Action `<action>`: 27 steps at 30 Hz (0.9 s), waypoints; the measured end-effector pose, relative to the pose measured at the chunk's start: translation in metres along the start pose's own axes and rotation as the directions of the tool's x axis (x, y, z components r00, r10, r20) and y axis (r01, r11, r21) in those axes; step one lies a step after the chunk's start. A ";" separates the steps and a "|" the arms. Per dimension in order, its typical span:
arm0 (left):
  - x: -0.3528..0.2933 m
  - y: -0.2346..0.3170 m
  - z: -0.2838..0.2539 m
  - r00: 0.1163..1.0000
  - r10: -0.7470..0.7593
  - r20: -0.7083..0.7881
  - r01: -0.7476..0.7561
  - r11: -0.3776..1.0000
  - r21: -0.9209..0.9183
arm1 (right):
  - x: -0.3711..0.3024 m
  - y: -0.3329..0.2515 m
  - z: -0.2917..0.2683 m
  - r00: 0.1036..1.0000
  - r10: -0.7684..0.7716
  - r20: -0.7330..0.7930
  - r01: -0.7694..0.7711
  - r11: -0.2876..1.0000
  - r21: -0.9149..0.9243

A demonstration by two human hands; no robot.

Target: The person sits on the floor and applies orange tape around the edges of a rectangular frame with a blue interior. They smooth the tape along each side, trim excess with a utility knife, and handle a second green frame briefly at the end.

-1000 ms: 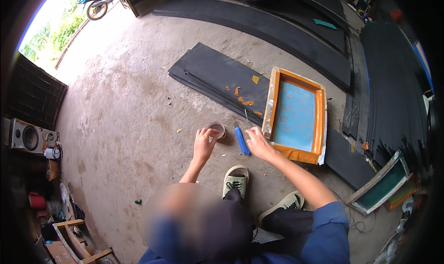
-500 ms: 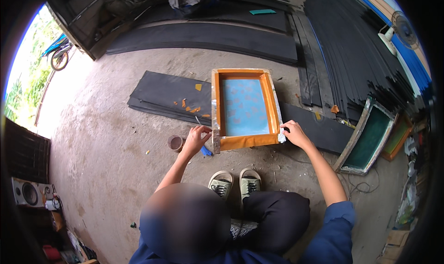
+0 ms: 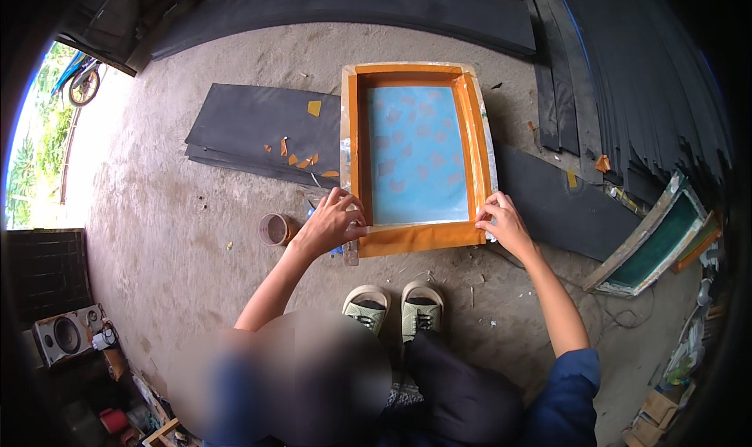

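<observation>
One rectangular screen-printing frame [image 3: 423, 240], its rails wrapped in glossy orange tape, lies in front of the person across dark flat sheets, its near end reaching past them toward the feet; whether that end is raised cannot be told. Within the rails stretches a pale blue mesh [image 3: 415, 157] with faint reddish patches. The left hand [image 3: 327, 223] is closed on the near left corner, fingers bent over the rail; the right hand [image 3: 505, 226] is pinched, thumb against fingers, on the near right corner.

Handling, as judged: the frame should be light for its breadth and stiff at the rails, with tape that may feel slick; the mesh is probably taut and easily dented or torn. Hold is best taken on the rails, at opposite corners, clear of the mesh.

Around it: a stack of dark sheets [image 3: 239, 126] to the left, bearing orange scraps [image 3: 304, 163] and a yellow scrap [image 3: 314, 108]; a small round cup [image 3: 291, 228] and a mostly hidden blue object [image 3: 337, 251] near the left hand; a pair of pale shoes [image 3: 423, 314] below; a green-meshed frame [image 3: 636, 234] farther right; a loudspeaker [image 3: 67, 334] far left.
</observation>
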State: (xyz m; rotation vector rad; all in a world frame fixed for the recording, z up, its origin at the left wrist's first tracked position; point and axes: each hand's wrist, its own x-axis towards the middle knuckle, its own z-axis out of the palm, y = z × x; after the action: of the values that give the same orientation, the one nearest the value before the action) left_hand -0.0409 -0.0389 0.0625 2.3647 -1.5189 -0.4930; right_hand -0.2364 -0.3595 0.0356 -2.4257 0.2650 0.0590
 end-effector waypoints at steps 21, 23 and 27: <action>-0.011 0.031 -0.064 0.978 -0.175 -0.115 0.087 0.838 -0.538 | -0.026 -0.054 -0.090 0.996 0.064 -0.056 -0.055 0.987 0.151; -0.007 0.032 -0.074 0.974 -0.225 -0.037 0.137 0.709 -0.692 | -0.020 -0.058 -0.102 0.997 0.034 -0.073 -0.025 0.991 0.130; -0.001 0.032 -0.084 0.968 -0.245 0.044 0.181 0.571 -0.801 | -0.013 -0.066 -0.123 0.996 0.059 -0.060 -0.050 0.989 0.139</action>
State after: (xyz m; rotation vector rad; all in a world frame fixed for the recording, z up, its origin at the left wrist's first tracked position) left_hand -0.0311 -0.0460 0.1516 1.7755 -0.6945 -0.9092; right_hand -0.2391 -0.3878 0.1728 -2.2857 0.3532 -0.0128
